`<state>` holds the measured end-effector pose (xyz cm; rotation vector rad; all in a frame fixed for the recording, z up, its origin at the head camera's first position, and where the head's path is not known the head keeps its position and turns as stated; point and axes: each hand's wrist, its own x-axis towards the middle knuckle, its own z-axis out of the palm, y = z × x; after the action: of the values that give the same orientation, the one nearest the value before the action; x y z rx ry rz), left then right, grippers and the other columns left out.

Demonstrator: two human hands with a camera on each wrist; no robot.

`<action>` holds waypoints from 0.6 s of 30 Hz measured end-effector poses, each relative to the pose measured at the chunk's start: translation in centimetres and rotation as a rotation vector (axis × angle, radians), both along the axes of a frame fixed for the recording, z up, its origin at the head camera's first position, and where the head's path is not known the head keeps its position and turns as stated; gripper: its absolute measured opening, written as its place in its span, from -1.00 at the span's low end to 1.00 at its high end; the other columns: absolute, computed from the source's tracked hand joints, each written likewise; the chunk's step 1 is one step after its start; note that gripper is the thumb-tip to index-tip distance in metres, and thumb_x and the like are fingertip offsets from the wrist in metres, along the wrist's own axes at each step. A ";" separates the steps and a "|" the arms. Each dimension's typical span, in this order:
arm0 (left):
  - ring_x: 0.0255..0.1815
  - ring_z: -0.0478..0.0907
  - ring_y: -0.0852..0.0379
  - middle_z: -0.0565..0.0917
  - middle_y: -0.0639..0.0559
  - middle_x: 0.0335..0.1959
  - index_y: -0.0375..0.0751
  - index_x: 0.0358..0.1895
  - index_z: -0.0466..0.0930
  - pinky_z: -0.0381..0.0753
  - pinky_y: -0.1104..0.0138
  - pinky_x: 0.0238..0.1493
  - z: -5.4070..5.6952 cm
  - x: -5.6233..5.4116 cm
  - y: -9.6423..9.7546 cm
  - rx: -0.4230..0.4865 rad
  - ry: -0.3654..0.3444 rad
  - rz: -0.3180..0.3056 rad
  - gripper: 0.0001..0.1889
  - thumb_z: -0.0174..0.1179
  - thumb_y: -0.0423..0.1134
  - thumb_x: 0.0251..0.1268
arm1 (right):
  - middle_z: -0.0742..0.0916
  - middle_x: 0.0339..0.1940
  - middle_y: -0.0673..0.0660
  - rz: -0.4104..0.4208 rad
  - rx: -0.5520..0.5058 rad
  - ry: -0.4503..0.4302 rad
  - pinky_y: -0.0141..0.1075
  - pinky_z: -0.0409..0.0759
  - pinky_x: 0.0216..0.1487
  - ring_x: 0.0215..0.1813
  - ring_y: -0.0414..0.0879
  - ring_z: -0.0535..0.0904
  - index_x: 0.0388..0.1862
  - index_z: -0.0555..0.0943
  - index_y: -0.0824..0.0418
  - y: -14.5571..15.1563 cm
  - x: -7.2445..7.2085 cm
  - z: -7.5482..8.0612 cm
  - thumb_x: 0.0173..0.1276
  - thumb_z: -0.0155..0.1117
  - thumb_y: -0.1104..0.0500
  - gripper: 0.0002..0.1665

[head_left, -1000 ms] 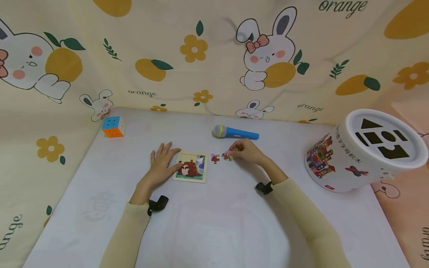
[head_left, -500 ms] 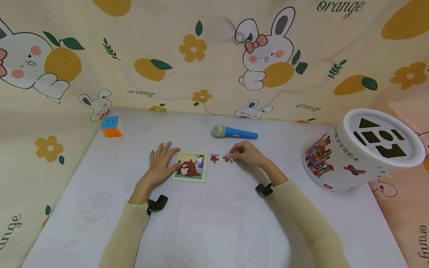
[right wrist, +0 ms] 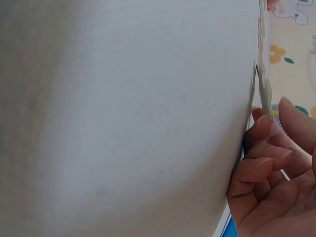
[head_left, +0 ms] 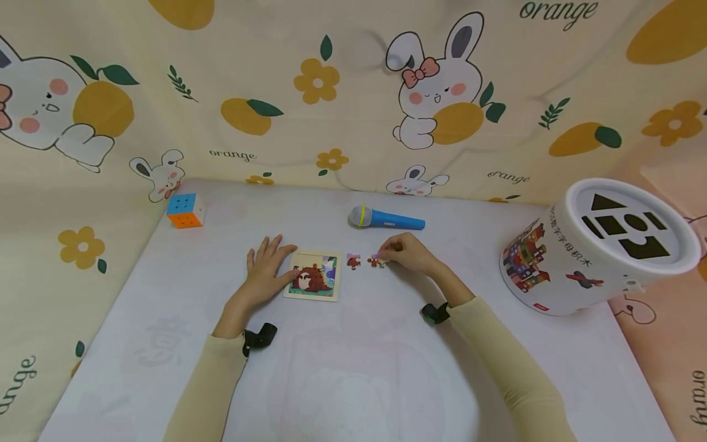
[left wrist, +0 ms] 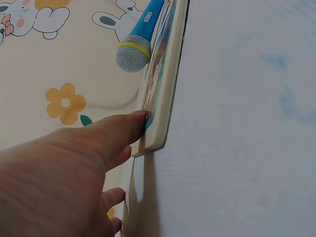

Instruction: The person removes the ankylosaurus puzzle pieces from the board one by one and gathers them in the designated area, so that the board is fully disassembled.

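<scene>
In the head view, my left hand (head_left: 267,273) lies with its fingers spread at the left side of a small framed jigsaw puzzle (head_left: 312,276) showing a brown animal. Its thumb (left wrist: 126,126) presses on the puzzle's near corner in the left wrist view. To the right of the frame lies a loose puzzle piece (head_left: 353,261). Beside that are joined puzzle pieces (head_left: 375,261), whose right edge my right hand (head_left: 407,252) holds with curled fingers. The right wrist view shows the held puzzle piece (right wrist: 265,94) tilted up off the table at the fingertips.
A blue toy microphone (head_left: 394,220) lies behind the pieces. At the back left sits a puzzle cube (head_left: 186,210). A large white bucket (head_left: 580,264) with shaped holes in its lid stands at the right. Patterned cloth (head_left: 353,123) hangs behind the white table (head_left: 353,380).
My right hand has shifted slightly down and right, drawing the joined pieces a little away from the loose piece. The left hand stays on the framed puzzle.
</scene>
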<state>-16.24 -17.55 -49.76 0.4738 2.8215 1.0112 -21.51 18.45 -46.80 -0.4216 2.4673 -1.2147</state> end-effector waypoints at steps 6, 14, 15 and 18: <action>0.59 -0.36 -0.35 -0.05 -0.31 0.60 -0.15 0.42 0.33 -0.55 -0.30 0.38 0.0 0.0 -0.1 0.002 0.000 -0.002 -0.39 0.21 -0.04 0.38 | 0.68 -0.39 0.17 -0.009 0.001 -0.004 -0.37 0.40 -0.34 -0.34 -0.13 0.44 -0.12 0.71 0.41 0.2 -0.2 -0.1 0.47 0.24 0.21 -0.75; 0.59 -0.34 -0.37 -0.03 -0.33 0.59 -0.16 0.42 0.33 -0.53 -0.31 0.38 0.0 0.1 0.0 -0.001 0.016 0.000 -0.40 0.21 -0.06 0.38 | 0.65 -0.45 0.11 -0.015 0.002 -0.014 -0.38 0.39 -0.35 -0.36 -0.13 0.43 -0.11 0.71 0.40 0.1 -0.1 0.1 0.48 0.22 0.22 -0.75; 0.58 -0.34 -0.37 -0.03 -0.33 0.59 -0.17 0.42 0.33 -0.53 -0.31 0.38 -0.1 0.1 0.0 0.002 0.019 0.000 -0.40 0.21 -0.07 0.38 | 0.64 -0.45 0.09 -0.015 0.007 -0.013 -0.38 0.38 -0.35 -0.36 -0.13 0.42 -0.11 0.71 0.40 0.1 0.0 0.2 0.48 0.22 0.22 -0.75; 0.58 -0.33 -0.38 -0.02 -0.35 0.58 -0.18 0.42 0.34 -0.52 -0.32 0.38 0.0 0.2 0.0 0.007 0.027 0.001 -0.40 0.21 -0.07 0.37 | 0.61 -0.45 0.06 -0.015 0.014 -0.007 -0.37 0.36 -0.36 -0.34 -0.13 0.40 -0.12 0.71 0.37 0.0 0.0 0.4 0.47 0.24 0.21 -0.77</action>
<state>-16.08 -17.60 -49.76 0.4908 2.8422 1.0235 -21.56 18.46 -46.35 -0.3950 2.4760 -1.2026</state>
